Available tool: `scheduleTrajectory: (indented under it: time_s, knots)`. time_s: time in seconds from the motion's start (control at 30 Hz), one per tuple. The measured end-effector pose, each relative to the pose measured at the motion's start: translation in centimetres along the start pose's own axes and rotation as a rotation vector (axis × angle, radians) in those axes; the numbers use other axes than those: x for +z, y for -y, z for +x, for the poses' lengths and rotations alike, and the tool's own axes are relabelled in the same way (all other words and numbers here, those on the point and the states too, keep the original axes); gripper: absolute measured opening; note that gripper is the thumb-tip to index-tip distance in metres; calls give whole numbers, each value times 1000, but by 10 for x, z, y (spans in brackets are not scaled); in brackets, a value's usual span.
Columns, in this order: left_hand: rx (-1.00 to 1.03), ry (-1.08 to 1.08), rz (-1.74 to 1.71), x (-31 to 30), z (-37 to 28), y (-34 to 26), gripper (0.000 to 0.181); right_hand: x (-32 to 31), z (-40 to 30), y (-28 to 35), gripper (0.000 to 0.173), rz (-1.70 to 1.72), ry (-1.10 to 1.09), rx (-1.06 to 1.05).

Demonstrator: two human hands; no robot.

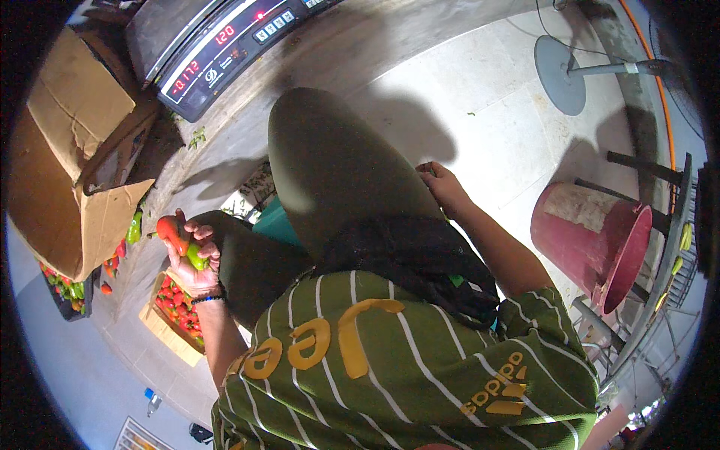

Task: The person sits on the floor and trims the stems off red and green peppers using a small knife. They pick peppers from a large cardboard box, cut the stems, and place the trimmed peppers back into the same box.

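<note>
My left hand (197, 264) is closed around a red pepper (170, 232) and a green pepper (197, 256), above the floor beside my left knee. Just below it, a cardboard box (147, 320) on the floor holds many red peppers (179, 301). My right hand (441, 183) hangs beside my right thigh with its fingers curled. Whether anything sits in those fingers cannot be made out.
A tall open cardboard box (107, 225) stands at left, with loose peppers (133, 228) beside it and a black crate (76, 304) of peppers behind. A digital scale (236, 45) sits on the ledge ahead. A pink bucket (568, 230) and a fan base (558, 76) are at right.
</note>
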State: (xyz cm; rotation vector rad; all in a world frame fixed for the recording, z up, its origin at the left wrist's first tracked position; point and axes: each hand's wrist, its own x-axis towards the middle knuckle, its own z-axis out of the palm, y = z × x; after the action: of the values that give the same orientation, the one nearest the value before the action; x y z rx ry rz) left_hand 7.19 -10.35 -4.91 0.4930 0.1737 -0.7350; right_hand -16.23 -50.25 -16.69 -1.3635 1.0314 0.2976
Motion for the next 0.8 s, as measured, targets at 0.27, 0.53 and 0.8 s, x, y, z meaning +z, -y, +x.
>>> scheduleTrajectory:
  time_s: [0.27,0.53,0.8]
  knots:
    - [2,7,-7,2,-1,1,54,1,-5,7,27,-10,-7,17]
    - [-3,43,-11,3,0,2,53,1,-8,14,28,-20,-12,69]
    - [15,-29,131,4,-4,5,53,1,-25,42,37,-122,-43,56]
